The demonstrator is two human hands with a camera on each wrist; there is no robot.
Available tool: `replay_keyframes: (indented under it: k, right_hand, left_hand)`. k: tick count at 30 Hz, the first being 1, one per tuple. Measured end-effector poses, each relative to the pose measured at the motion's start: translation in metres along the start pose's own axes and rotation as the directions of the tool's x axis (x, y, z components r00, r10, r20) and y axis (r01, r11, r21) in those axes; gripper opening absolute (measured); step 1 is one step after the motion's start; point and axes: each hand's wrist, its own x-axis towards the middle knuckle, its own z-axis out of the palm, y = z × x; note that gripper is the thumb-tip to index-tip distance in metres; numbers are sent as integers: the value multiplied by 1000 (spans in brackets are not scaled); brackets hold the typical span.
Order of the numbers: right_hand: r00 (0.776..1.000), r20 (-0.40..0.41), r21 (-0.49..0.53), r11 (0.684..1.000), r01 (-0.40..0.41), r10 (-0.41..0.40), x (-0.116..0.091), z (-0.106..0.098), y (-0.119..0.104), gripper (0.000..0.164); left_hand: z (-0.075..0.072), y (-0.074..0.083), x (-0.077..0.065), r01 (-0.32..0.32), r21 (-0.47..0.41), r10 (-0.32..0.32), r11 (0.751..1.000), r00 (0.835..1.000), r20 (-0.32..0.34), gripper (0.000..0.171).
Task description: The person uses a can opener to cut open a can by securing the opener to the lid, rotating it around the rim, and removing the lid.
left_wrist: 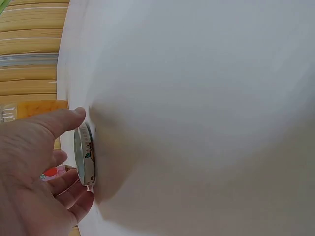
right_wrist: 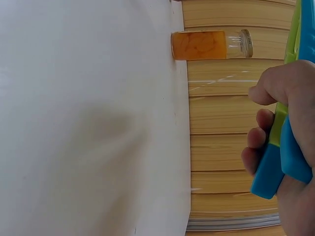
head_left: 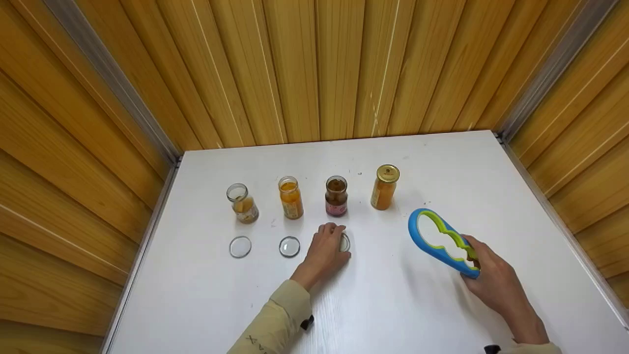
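My left hand (head_left: 325, 248) is spread around a round metal jar lid (head_left: 345, 242) on the white table; thumb and fingers stand at opposite sides of its rim, without a clear grip. In the left wrist view the lid (left_wrist: 85, 155) shows a patterned edge. My right hand (head_left: 499, 280) grips a blue and green jar opener (head_left: 437, 241) by its handle, above the table. Just beyond the left hand stands an uncapped jar of dark contents (head_left: 336, 196). A jar with orange contents (head_left: 385, 189), topped by a gold lid, is between the hands, farther back.
Two more uncapped jars stand to the left, one with pale pieces (head_left: 244, 206) and one with orange contents (head_left: 291, 199). In front of them lie two loose lids, a left one (head_left: 240, 247) and a right one (head_left: 289, 246). Wood-patterned walls (head_left: 339, 69) enclose the table.
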Motion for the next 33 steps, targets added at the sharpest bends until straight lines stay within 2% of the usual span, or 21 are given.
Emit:
replay_keyframes:
  k: [7,11,14,16,19,22,25,28,33]
  right_hand:
    - [1000,-3,2,1000,-16,16,-3,-5,6,87]
    - [999,10,1,999,-38,38,-3,-9,7,86]
    - [999,10,-4,999,-37,37,-1,-11,8,86]
    - [999,5,-5,999,-37,37,0,-13,9,86]
    - [999,-4,0,999,-45,45,1,-16,10,86]
    - [999,-12,7,999,-44,44,2,-17,11,86]
    - [999,-18,3,999,-39,39,2,-16,12,85]
    - [999,-30,0,999,-40,40,2,-16,12,84]
    - [998,-34,1,999,-53,53,1,-19,14,82]
  left_hand:
    - [-1,9,5,-34,-21,33,999,997,-67,64]
    - [-4,17,10,-57,-71,49,996,993,-112,64]
    - [-8,22,13,-97,-101,79,990,984,-160,65]
    - [-11,25,17,-140,-110,116,984,972,-204,65]
    - [-15,33,22,-178,-153,136,972,959,-251,64]
    - [-18,41,27,-199,-259,126,945,954,-274,63]
    - [-19,49,33,-200,-382,92,902,955,-281,61]
    - [-18,57,40,-177,-473,45,863,960,-277,62]
    - [-15,68,54,-118,-573,-44,811,964,-261,66]
